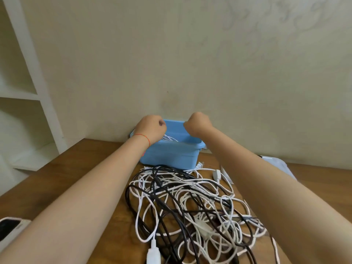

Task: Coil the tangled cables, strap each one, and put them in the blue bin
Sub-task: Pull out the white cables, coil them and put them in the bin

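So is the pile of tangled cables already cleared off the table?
No, a tangled pile of black and white cables still lies on the wooden table in front of the blue bin.

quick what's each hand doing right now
Left hand: over the blue bin, fingers curled round a white cable.
Right hand: over the bin, fingers curled; cannot tell if it holds anything.

This looks like a room in a home. A wooden desk (pixel 57 180) stands against a plain cream wall (pixel 190 63), with white built-in shelves (pixel 24 96) at the far left holding nothing visible.
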The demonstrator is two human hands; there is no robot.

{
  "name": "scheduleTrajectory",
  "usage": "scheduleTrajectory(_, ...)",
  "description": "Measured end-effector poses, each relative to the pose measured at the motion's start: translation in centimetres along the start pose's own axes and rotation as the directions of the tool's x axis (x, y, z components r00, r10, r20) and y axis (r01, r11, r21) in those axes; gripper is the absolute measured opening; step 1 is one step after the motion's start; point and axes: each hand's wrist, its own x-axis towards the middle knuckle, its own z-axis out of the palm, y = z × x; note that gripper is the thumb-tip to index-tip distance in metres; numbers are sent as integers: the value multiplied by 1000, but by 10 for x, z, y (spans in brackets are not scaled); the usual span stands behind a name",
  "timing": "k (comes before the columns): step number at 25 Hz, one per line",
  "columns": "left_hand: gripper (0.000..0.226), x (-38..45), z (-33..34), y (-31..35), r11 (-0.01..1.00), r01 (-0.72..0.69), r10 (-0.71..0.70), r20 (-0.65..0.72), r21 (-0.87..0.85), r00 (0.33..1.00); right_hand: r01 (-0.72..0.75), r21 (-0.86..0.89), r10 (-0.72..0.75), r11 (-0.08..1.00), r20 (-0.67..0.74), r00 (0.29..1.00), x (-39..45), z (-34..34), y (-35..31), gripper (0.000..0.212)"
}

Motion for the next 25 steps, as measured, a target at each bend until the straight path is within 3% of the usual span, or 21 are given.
scheduleTrajectory(2, 21, -33, -7, 16, 994, -34, 25, -88, -100, 996, 15, 116, -1, 993, -117, 993, -24, -10, 9, 17)
scheduleTrajectory(4, 21, -61, -8, 28, 990, -39, 31, -60, -135, 998, 24, 157, 0, 987, -155, 988, -47, -13, 20, 19)
scheduleTrajectory(7, 27, -112, -4, 40, 988, -52, 66, 91, -146, 994, -23, 89, 14, 996, 98, 995, -96, -10, 40, 20)
scheduleTrajectory(9, 26, -138, 2, 48, 986, -63, 90, 180, -151, 980, 15, -107, 20, 994, 316, 949, -132, -8, 55, 25)
scheduleTrajectory(10, 24, -149, 4, 53, 986, -70, 101, 209, -151, 973, 43, -233, 49, 972, 376, 925, -146, -5, 62, 38)
scheduleTrajectory(12, 23, -167, 6, 67, 983, -80, 119, 243, -167, 963, 66, -391, 104, 918, 397, 912, -169, -3, 79, 53)
scheduleTrajectory(13, 22, -176, 4, 76, 980, -83, 128, 259, -180, 957, 76, -401, 88, 913, 376, 922, -179, -4, 87, 46)
scheduleTrajectory(15, 24, -186, 1, 92, 975, -106, 164, 307, -195, 938, 62, -293, 24, 954, 281, 959, -190, -13, 94, 26)
scheduleTrajectory(18, 31, -196, -6, 112, 962, -135, 217, 370, -235, 903, 109, -87, -102, 990, 90, 991, -205, -42, 92, 24)
scheduleTrajectory(21, 10, -204, -13, 134, 918, -72, 177, 242, -389, 954, 168, 159, -151, 973, -117, 982, -221, -73, 86, 23)
scheduleTrajectory(23, 8, -211, -20, 147, 788, 73, 118, 266, -612, 957, 160, 461, -62, 873, -221, 973, -228, -87, 83, 15)
scheduleTrajectory(25, 10, -221, -24, 155, 586, 222, 175, 389, -779, 905, 148, 763, 50, 629, -231, 972, -235, -98, 80, 15)
